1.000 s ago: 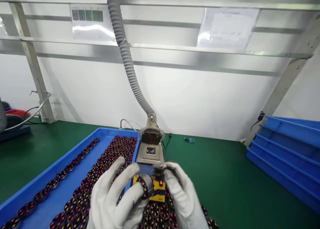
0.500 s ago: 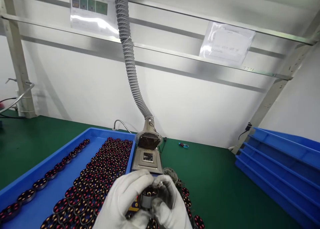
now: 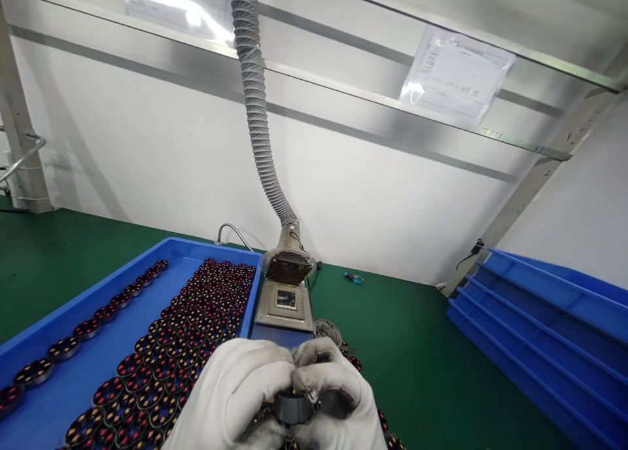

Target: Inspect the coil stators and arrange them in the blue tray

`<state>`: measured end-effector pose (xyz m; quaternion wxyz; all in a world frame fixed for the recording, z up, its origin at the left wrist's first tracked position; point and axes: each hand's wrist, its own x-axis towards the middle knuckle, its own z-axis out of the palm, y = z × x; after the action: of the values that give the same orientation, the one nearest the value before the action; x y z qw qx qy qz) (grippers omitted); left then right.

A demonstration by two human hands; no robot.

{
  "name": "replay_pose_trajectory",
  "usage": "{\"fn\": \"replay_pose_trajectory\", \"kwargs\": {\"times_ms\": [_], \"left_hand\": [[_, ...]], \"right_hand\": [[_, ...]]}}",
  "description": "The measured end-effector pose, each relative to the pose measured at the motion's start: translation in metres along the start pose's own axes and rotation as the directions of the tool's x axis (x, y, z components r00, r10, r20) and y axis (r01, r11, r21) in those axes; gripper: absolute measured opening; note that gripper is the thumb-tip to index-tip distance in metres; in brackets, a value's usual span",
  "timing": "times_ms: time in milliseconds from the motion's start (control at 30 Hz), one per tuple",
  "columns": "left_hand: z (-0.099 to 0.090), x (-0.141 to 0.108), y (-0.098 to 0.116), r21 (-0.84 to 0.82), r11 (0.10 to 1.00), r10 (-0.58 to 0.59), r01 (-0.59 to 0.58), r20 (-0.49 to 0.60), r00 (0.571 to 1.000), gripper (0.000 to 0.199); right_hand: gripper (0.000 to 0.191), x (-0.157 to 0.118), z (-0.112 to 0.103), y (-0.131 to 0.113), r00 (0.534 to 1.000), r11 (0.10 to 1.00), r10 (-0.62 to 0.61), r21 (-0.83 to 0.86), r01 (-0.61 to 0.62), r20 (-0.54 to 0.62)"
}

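Ring [image 3: 293, 409] gripped in your left hand [image 3: 233, 398]; right hand [image 3: 349, 398] has now come in, fingers [image 3: 330, 375] curled, grip unclear: two-handed work, off right edge of tray [image 3: 105, 348].

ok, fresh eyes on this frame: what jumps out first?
Probably the grey ribbed hose, hanging down mid-frame to a metal hood. Then the blue tray at left, crowded with dark rings dotted pink and yellow. At bottom centre, the left hand and right hand, both white-gloved, hold another ring between them.
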<state>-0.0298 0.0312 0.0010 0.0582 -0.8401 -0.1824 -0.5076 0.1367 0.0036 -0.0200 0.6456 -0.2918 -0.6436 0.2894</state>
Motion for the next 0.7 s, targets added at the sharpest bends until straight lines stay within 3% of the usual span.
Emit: {"fn": "replay_pose_trajectory", "kwargs": {"times_ms": [133,300,433,500,567,700], "left_hand": [[-0.002,0.002,0.001,-0.020,1.000,0.010,-0.010,0.019,1.000,0.026],[-0.001,0.000,0.000,-0.100,0.995,-0.023,0.032,0.088,0.996,0.024],[0.002,0.001,0.002,0.132,0.984,0.123,-0.121,-0.013,0.992,0.023],[0.003,-0.001,0.004,0.285,0.943,0.194,-0.169,-0.061,0.979,0.024],[0.003,-0.003,0.004,0.337,0.929,0.191,-0.153,-0.084,0.978,0.024],[0.002,-0.008,0.003,0.221,0.970,0.123,-0.104,-0.075,0.990,0.024]], "right_hand": [[0.029,-0.001,0.004,-0.003,1.000,0.999,0.008,0.036,-0.008,-0.007],[0.019,-0.003,0.012,-0.020,0.982,0.985,0.168,0.060,-0.163,-0.089],[0.016,0.000,0.021,-0.015,0.962,0.992,0.088,0.106,-0.062,-0.258],[0.020,0.002,0.022,-0.011,0.934,0.959,0.173,0.269,-0.087,-0.313],[0.024,0.004,0.020,-0.009,0.902,0.888,0.298,0.437,-0.142,-0.313],[0.028,0.004,0.017,-0.013,0.886,0.882,0.391,0.377,-0.284,-0.248]]}}
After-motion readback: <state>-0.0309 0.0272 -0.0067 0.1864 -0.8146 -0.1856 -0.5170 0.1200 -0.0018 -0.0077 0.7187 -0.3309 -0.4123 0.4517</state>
